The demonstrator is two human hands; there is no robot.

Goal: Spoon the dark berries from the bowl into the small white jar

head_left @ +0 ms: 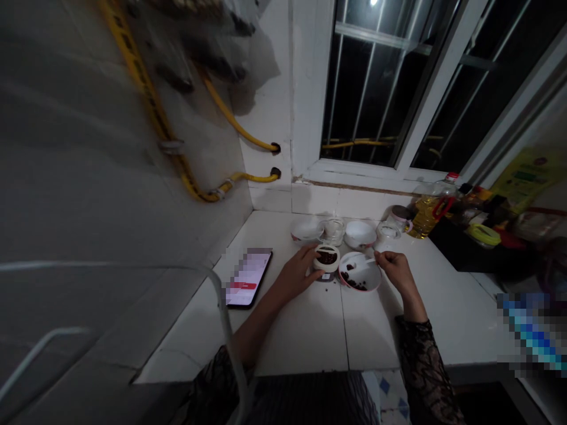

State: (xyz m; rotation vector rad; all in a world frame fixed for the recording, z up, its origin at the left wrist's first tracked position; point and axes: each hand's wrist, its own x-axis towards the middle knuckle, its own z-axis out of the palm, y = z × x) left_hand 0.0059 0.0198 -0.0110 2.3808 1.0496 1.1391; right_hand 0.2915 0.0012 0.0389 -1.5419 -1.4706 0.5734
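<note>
Well, on the left of the white counter I see a lit phone, then the left hand clasping a small jar of dark bits. Just beside it, a white bowl holds more, a white spoon above, pinched by the right hand.

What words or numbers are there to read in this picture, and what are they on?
None can be read clearly.
Yellow pipe: black marks, too blurred to read.
Phone: screen partly pixelated, the rest unreadable.
Small jar in the left hand: pale label, too small to read.
Yellow packet at the right: print too blurred.
</note>
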